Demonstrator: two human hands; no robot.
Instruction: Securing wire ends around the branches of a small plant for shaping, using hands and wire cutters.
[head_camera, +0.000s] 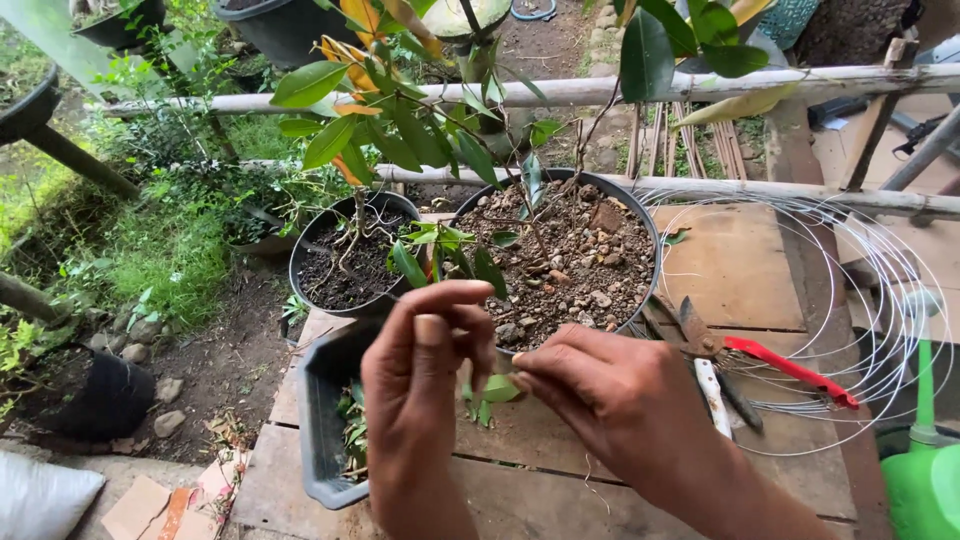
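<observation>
Both hands meet over the middle of the wooden bench (740, 270), close to its near edge. The left hand (425, 375) is raised with its fingers curled together, thumb and forefinger pinched, though what they grip is too small to tell. The right hand (610, 395) comes in from the right with its fingertips pressed against the left's, closed on a small green leaf (499, 389) that hangs just below the two hands.

Just behind the hands stands a large black pot (640, 215) filled with stony soil, a thin leafy sapling (440, 130) rising from it. A smaller black pot (350, 255) of dark soil sits touching it on the left. Near the bench's left edge, below the left hand, lies a dark rectangular tray (320, 420) with leaf cuttings in it.

To the right of the hands, red-handled pruning shears (740, 360) lie on the boards, resting on a loose coil of wire (860, 300). A green watering can (925, 450) stands at the right near corner.
</observation>
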